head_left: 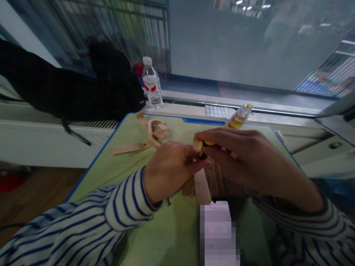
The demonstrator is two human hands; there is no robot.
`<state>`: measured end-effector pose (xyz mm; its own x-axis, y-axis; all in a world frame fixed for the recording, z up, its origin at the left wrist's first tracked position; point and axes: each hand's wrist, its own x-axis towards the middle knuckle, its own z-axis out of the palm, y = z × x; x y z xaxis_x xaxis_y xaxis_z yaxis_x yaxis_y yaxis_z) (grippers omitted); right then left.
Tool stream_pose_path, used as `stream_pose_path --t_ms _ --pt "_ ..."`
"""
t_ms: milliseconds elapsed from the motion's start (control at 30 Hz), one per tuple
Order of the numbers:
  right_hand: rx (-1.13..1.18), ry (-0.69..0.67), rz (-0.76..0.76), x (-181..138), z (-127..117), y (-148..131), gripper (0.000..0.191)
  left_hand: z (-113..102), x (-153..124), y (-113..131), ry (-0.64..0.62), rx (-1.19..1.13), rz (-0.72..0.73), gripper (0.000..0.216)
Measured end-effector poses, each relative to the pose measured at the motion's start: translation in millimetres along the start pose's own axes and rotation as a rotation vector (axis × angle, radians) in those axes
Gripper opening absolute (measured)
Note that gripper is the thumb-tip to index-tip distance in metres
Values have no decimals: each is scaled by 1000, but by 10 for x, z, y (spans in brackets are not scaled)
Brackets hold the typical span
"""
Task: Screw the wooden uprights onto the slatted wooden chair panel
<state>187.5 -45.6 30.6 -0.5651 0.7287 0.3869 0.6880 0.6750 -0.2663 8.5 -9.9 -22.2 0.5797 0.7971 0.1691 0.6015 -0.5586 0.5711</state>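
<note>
So here's where we're at: both hands meet over the middle of the green tabletop (155,236). Our left hand (169,168) comes in from the left, its grip pinched shut on the dark end of a small yellow-black bit (204,147). Our right hand (244,159) arches over from the other side with its fingers curled down, so that grip is closed on the yellow end of the same bit. The bit sits right between the two hands, raised a little above a slatted wood piece (202,184) that lies flat under our palms. We can't tell whether the bit touches the wood, since the fingers hide that spot. A second wood frame (151,136) lies off near the far left corner, close to the blue edge but still fully on. A glue bottle (238,117) lies tilted right at the far edge, just beyond our right knuckles. There's bare green between the frame and our left hand, and more along the left edge beside the sleeve. The near side is tighter, with a blurred block (217,232) sitting just below the wood piece. Past the tabletop, a water bottle (152,84) stands upright on the sill (191,108), with a black bag (83,87) slumped to its left.
</note>
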Motion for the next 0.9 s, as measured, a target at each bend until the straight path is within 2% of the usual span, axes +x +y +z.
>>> stream_pose_path --t_ms 167,467,900 --pt "-24 13 13 6 26 -5 25 -39 7 -18 -77 -46 -20 31" --pt "-86 -5 47 9 39 -46 22 -54 9 -71 -130 -156 49 23" --pt "-172 22 64 7 39 -75 23 -93 24 -53 -186 -163 52 23"
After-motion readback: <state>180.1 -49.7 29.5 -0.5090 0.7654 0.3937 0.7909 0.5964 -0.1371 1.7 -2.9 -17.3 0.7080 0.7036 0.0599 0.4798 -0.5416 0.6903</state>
